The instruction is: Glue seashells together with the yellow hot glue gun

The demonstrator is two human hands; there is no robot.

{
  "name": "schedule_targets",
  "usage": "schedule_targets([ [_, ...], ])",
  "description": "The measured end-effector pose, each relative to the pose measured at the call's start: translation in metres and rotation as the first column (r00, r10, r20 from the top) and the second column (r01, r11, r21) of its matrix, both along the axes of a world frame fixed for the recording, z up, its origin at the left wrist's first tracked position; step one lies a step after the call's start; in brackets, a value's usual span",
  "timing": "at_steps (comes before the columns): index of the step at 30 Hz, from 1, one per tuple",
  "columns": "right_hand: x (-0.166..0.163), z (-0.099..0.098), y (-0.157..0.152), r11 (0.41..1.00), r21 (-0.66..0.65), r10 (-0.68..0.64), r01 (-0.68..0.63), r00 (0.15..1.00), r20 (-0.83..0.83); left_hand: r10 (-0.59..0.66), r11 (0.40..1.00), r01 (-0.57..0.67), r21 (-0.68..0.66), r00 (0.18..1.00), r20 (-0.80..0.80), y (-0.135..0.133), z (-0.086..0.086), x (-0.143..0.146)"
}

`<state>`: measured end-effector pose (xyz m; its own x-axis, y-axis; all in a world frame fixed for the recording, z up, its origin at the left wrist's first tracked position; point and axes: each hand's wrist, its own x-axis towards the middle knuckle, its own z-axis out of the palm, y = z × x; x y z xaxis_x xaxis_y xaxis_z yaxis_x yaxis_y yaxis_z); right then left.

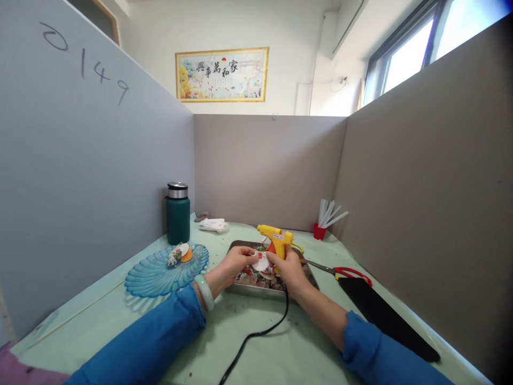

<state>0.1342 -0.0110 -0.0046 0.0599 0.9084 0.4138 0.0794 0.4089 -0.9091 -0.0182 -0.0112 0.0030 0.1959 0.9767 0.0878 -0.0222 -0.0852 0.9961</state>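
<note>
Over a metal tray (254, 291) of mixed shells, my left hand (234, 264) pinches the left edge of a white seashell (262, 262). A small red spot shows on that shell. My right hand (292, 271) is closed around the handle of a yellow hot glue gun (276, 234), its nozzle end pointing left. The thumb of that hand reaches to the shell's right edge. From the gun's handle a black cord (256, 334) runs down toward the table's front. My fingers hide part of the shell and of the gun's trigger area.
At left stand a blue scalloped glass plate (150, 272) with a small shell cluster (179, 254) and a green bottle (178, 219). Scissors with red handles (352, 274) and a black flat object (385, 315) lie right. White glue sticks (331, 214) fill a red cup (319, 231). Grey partitions enclose the table.
</note>
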Motion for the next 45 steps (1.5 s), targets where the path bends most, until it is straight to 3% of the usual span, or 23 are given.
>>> schedule_targets([
  [16, 0.001, -0.003, 0.001, 0.998, 0.064, 0.005, -0.011, 0.996, 0.084, -0.109, 0.99, 0.124, -0.071, 0.977, 0.185, -0.004, 0.003, -0.002],
  [22, 0.006, 0.002, 0.001, 0.997, 0.061, 0.05, -0.055, 0.996, 0.077, -0.069, 0.996, 0.078, -0.047, 0.981, 0.182, -0.001, 0.001, -0.004],
  [30, 0.023, 0.01, -0.009, 0.963, -0.061, 0.266, -0.261, 0.96, 0.085, 0.017, 0.999, -0.01, -0.039, 0.982, 0.19, 0.004, 0.001, -0.008],
  [38, 0.029, 0.008, -0.009, 0.99, -0.058, 0.135, -0.126, 0.973, 0.186, 0.108, 0.994, -0.111, 0.003, 0.969, 0.221, 0.014, -0.008, -0.011],
  [45, 0.032, 0.004, -0.01, 0.993, -0.001, 0.117, -0.121, 0.956, 0.267, 0.183, 0.98, -0.196, 0.044, 0.96, 0.21, 0.017, -0.01, -0.012],
])
